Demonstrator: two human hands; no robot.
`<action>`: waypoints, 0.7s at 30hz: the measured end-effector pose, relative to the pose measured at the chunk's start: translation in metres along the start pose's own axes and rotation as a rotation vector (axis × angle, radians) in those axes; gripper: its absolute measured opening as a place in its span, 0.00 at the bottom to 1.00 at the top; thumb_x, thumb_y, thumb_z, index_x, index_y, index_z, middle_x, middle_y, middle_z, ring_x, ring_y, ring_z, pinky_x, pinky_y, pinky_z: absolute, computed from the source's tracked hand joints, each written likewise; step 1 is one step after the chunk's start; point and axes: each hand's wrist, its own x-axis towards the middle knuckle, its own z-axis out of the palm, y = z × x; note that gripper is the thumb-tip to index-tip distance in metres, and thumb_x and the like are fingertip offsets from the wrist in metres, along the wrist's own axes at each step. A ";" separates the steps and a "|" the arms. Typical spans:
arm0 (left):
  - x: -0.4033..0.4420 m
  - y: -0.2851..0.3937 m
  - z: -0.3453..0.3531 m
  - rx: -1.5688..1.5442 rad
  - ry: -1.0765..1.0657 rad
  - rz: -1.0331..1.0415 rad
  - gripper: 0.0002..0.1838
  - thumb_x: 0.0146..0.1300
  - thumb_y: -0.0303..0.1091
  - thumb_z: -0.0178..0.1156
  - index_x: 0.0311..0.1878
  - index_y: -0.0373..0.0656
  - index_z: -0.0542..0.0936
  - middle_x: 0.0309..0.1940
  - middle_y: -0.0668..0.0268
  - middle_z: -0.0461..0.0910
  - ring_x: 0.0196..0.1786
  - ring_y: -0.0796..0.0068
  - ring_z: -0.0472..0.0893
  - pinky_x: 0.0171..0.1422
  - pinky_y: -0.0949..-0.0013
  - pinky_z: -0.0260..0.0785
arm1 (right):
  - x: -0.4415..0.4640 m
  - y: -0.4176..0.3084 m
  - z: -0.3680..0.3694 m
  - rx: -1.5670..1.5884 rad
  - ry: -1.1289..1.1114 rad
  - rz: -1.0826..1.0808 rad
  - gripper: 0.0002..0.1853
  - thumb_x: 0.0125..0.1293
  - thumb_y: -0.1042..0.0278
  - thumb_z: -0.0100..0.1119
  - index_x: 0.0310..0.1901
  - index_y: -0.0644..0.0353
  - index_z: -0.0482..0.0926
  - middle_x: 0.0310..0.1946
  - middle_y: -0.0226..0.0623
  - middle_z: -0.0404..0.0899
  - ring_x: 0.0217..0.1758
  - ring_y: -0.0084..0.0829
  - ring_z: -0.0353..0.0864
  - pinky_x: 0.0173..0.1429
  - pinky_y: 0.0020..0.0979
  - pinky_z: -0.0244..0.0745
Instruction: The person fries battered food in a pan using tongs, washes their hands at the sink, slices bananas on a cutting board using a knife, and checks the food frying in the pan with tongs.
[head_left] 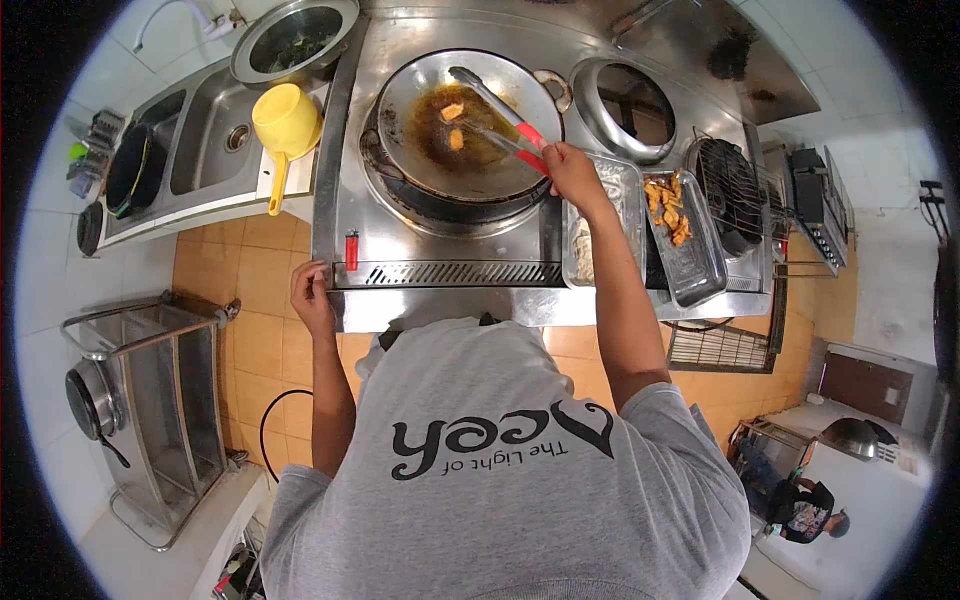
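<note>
My right hand is closed around the red handles of a pair of tongs. The tongs' two arms are spread apart over a wide wok of dark oil. Two golden fried pieces lie in the oil close to the lower arm. At the stove's front left corner, my left hand holds nothing, its fingers loosely bent. A red lighter lies on the steel top just right of it. Beside my right forearm is a glass dish with several browned fried pieces.
A second clear dish with pale contents sits under my right forearm. Behind it rests a round metal lid or pan. A wire rack covers the right burner. To the left are a yellow dipper, a sink and a pot.
</note>
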 end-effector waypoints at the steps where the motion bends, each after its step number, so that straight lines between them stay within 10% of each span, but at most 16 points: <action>1: 0.000 0.002 0.000 0.024 -0.001 0.037 0.08 0.63 0.25 0.51 0.38 0.36 0.80 0.43 0.60 0.78 0.48 0.68 0.75 0.52 0.69 0.68 | 0.001 -0.001 0.002 0.022 0.007 -0.001 0.23 0.70 0.51 0.46 0.29 0.66 0.74 0.20 0.48 0.77 0.20 0.38 0.82 0.32 0.38 0.75; 7: -0.006 0.000 0.003 0.045 -0.015 0.123 0.09 0.64 0.27 0.52 0.35 0.35 0.80 0.42 0.57 0.77 0.47 0.67 0.76 0.48 0.70 0.68 | 0.003 -0.015 -0.002 0.104 0.084 -0.094 0.23 0.71 0.48 0.48 0.27 0.62 0.73 0.17 0.30 0.69 0.14 0.21 0.69 0.21 0.26 0.65; 10: -0.007 -0.009 0.003 0.082 -0.028 0.158 0.09 0.63 0.29 0.52 0.34 0.35 0.81 0.41 0.56 0.78 0.47 0.63 0.76 0.50 0.66 0.68 | 0.003 -0.013 -0.007 0.046 0.082 -0.043 0.22 0.69 0.52 0.47 0.32 0.67 0.76 0.20 0.46 0.77 0.18 0.35 0.80 0.30 0.36 0.73; 21: -0.007 -0.005 0.006 0.066 -0.022 0.146 0.09 0.62 0.28 0.53 0.33 0.34 0.80 0.41 0.55 0.78 0.46 0.62 0.77 0.51 0.66 0.68 | -0.015 -0.002 -0.011 0.060 0.065 0.018 0.23 0.69 0.51 0.48 0.31 0.67 0.76 0.19 0.45 0.76 0.16 0.35 0.78 0.28 0.36 0.73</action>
